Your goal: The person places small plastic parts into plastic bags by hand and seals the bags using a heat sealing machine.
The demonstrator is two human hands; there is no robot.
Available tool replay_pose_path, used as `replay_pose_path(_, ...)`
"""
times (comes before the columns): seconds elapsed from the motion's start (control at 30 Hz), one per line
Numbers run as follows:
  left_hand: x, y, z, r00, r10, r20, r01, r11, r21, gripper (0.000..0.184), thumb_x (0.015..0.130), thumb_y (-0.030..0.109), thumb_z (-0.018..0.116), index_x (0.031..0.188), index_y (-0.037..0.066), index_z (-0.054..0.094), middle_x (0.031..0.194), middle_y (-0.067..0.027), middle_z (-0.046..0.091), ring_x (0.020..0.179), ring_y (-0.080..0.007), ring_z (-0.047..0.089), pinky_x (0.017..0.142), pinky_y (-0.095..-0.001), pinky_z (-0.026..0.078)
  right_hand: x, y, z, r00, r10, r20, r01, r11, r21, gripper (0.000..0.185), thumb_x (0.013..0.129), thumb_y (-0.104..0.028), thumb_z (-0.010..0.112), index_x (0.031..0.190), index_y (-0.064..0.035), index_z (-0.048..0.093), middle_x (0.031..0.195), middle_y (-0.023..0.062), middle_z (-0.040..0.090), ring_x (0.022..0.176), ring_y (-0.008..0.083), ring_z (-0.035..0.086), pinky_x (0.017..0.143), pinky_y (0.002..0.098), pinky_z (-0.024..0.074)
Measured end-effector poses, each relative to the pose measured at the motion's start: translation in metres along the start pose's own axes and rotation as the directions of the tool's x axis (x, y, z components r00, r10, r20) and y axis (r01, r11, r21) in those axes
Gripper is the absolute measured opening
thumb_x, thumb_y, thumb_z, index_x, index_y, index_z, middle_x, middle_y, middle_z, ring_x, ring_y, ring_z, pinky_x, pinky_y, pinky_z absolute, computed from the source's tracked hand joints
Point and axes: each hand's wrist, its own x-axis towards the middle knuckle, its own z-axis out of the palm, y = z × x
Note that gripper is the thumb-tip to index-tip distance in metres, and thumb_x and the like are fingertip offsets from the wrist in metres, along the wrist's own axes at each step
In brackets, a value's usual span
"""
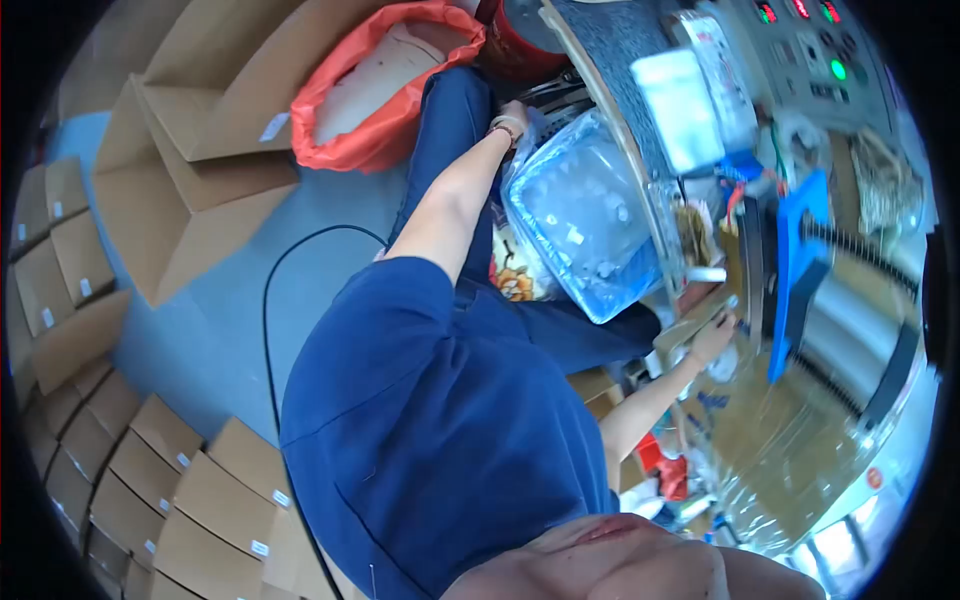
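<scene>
My left hand (512, 117), with a band at the wrist, reaches down beside a blue bin (583, 298) lined with clear plastic. It is close to the edge of the plastic liner (530, 135); its fingers are too small and partly hidden to read. Small pale pieces (575, 235) lie inside the lined bin. My right hand (712, 338) is at the worktable beside the machine with the blue plate (798, 270). Its fingers are bent together near a small pale part at the table edge; what they hold is not clear.
An orange bag (375, 160) with pale contents stands by my left leg. Open cardboard boxes (200, 170) and stacked cartons (215, 500) cover the floor. A black cable (268, 330) runs behind me. White packs (678, 110) lie near a control panel (825, 60) with lit displays.
</scene>
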Motion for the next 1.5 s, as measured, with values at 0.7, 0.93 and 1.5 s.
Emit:
replay_pose_path(0.7,-0.274,0.125,-0.022,-0.058,0.981,0.186,-0.990,-0.081,0.118,0.036,0.084,0.023,0.066,0.118,0.012,0.062,0.104,-0.0141,0.067,0.099,-0.0317,0.064,0.083,-0.0389,0.052,-0.099,-0.047,-0.033,0.991,-0.092,-0.102,0.103,0.989,0.104,0.038,0.087,-0.004,0.059,0.124,-0.0061,0.057,0.120,0.0189,0.058,0.112,0.0372,0.055,0.095,0.0433,0.0440)
replay_pose_path(0.93,-0.236,0.232,-0.132,0.074,0.963,-0.257,-0.984,0.113,0.139,0.019,0.087,0.018,0.065,0.097,0.002,0.068,0.096,-0.0169,0.068,0.092,-0.0342,0.065,0.078,-0.0385,0.053,-0.092,-0.069,-0.034,0.994,0.041,-0.098,-0.038,0.999,0.039,0.036,0.084,-0.003,0.060,0.120,-0.0065,0.059,0.114,0.0181,0.060,0.107,0.0385,0.055,0.090,0.0435,0.0459)
replay_pose_path(1.5,-0.217,0.177,-0.134,0.183,0.974,-0.132,-0.939,0.213,0.269,0.013,0.080,0.007,0.070,0.093,0.006,0.073,0.093,-0.0084,0.071,0.085,-0.0215,0.066,0.075,-0.0317,0.053,-0.102,-0.093,-0.064,0.906,0.334,-0.261,-0.151,0.829,0.539,0.026,0.092,-0.021,0.065,0.114,-0.0071,0.066,0.105,0.0078,0.069,0.089,0.0163,0.064,0.080,0.0281,0.0494)
